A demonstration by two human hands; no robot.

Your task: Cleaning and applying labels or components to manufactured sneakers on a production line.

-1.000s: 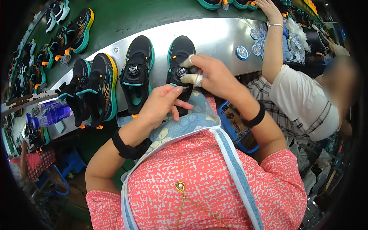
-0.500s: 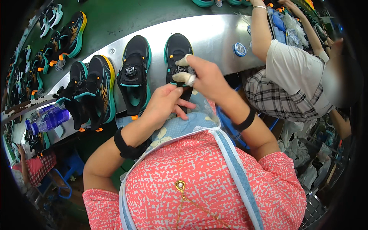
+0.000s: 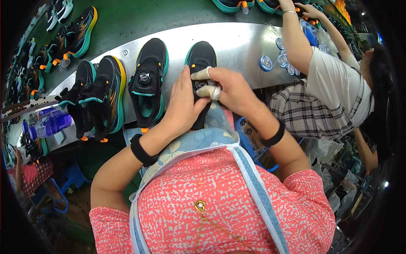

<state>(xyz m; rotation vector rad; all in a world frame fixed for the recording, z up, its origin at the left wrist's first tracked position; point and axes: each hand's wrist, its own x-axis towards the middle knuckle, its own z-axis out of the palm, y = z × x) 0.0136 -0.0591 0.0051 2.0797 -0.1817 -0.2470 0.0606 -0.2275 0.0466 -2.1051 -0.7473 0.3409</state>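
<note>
I have the black-and-teal running shoe [image 3: 200,54] toe-forward at the near edge of the metal worktop [image 3: 241,46], beside its lookalike [image 3: 152,53]. My right hand [image 3: 234,88] pinches narrowly about its lacing dial [image 3: 203,84]; my left hand [image 3: 182,100] lies straight-fingered along its left side, grip unclear to me.

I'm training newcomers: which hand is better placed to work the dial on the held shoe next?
Probably the right hand: its covered forefinger and thumb flank the dial. The left hand rests along the left side of the shoe, likely better for steadying it.
</note>
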